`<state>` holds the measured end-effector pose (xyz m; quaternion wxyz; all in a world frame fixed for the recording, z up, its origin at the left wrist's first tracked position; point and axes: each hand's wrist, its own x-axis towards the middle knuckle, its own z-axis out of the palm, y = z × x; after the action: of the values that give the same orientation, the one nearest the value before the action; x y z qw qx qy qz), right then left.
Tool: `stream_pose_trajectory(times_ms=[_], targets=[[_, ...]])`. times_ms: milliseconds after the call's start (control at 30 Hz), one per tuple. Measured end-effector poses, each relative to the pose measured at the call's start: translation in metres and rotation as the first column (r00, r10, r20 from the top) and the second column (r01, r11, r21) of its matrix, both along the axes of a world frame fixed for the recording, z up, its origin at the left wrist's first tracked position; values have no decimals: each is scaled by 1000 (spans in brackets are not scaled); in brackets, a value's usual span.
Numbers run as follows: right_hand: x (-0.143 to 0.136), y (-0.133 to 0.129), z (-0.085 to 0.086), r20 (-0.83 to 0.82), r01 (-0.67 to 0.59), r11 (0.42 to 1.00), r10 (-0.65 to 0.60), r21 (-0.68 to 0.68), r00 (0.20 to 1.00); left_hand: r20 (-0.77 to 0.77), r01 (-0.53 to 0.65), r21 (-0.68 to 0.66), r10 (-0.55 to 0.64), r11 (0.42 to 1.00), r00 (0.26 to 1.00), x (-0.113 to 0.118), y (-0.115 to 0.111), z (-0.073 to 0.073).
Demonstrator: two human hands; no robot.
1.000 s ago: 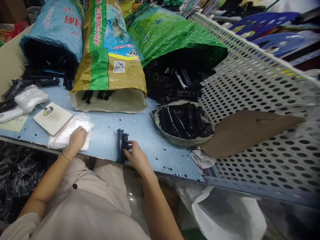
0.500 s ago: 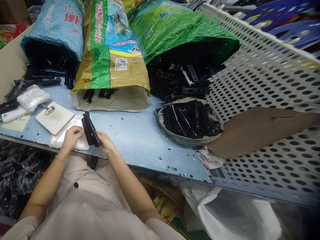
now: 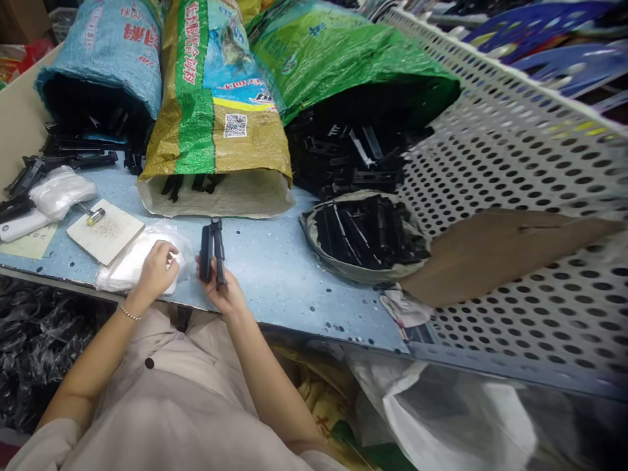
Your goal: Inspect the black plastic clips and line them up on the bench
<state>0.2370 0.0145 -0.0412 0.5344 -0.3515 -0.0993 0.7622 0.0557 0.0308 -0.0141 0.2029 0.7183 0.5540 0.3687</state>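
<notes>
It looked like a small workshop to me: black parts (image 3: 341, 157) lay heaped at the mouths of printed sacks (image 3: 196, 140) on a blue bench (image 3: 275, 261), clear bags (image 3: 125, 271) were stacked near its edge, and a perforated panel (image 3: 530, 157) stood at the right, clutter (image 3: 544, 23) beyond it.

One head-worn camera looks forward and down, from close above the shirt (image 3: 147, 425) at lower left, across the table (image 3: 275, 268) mid-frame to sacks (image 3: 196, 147) along the top.
</notes>
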Motion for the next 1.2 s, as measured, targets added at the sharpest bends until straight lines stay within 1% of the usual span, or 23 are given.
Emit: stream_pose_trajectory(times_ms=[33,100,167,233,300,367,400,467,533,567,633,700,767,800,833,900,933,1000,1033,1067,1100,1133,1200], targets=[[2,1,-2,-24,12,1000,-12,-17,1000,-32,15,-26,-16,1000,999,10,4,-2],[10,1,-5,-38,10,999,-11,-37,999,-77,1,-91,-8,996,997,24,14,-9],[20,-2,-7,-3,0,999,0,-33,1000,-63,-32,-148,23,989,998,26,23,-15],[27,-8,-6,41,-12,1000,13,-19,999,-12,-34,-183,32,983,999,17,30,-20],[29,-11,-2,56,-44,999,44,5,997,40,-9,-201,18,980,999,2,33,-22],[22,-10,4,63,-105,994,103,37,993,174,14,-240,29,971,984,-10,33,-23],[16,-8,6,71,-142,988,138,54,988,262,25,-268,48,963,964,-14,31,-23],[1,0,7,91,-218,972,210,83,973,432,48,-335,108,941,895,-17,27,-22],[-10,9,4,82,-277,957,271,86,959,531,51,-385,176,921,829,-19,21,-19],[-14,13,1,69,-286,955,281,76,957,565,45,-397,205,917,799,-20,19,-18],[-14,17,-4,43,-252,967,250,38,967,623,25,-396,249,918,741,-25,13,-14],[-9,16,-7,31,-173,985,173,10,984,651,4,-372,258,928,714,-29,9,-11],[-4,11,-6,27,-119,993,118,28,993,632,-32,-328,245,944,735,-32,5,-9],[-3,7,-4,26,-112,992,111,50,993,613,-50,-304,236,951,754,-31,3,-9],[-3,5,-2,29,-119,990,118,74,993,593,-63,-281,225,958,773,-30,2,-9],[-4,2,1,54,-151,983,146,101,988,535,-42,-232,163,972,829,-28,-2,-7],[-5,2,3,73,-152,983,145,99,987,476,-16,-199,110,980,872,-27,-3,-6],[-1,3,7,98,-102,990,93,92,991,273,31,-125,4,992,962,-27,-7,-4],[2,2,9,95,-67,994,58,92,994,154,46,-96,-31,994,988,-28,-8,-4],[7,0,11,81,-45,995,38,92,996,53,53,-80,-49,995,997,-30,-8,-3],[11,-4,14,62,-57,994,52,90,997,-12,53,-80,-54,995,998,-32,-8,-3],[14,-9,17,48,-107,991,104,85,993,-40,52,-94,-56,994,998,-34,-7,-3],[16,-22,20,50,-279,958,276,60,960,-26,49,-130,-53,990,998,-37,-5,-3]])
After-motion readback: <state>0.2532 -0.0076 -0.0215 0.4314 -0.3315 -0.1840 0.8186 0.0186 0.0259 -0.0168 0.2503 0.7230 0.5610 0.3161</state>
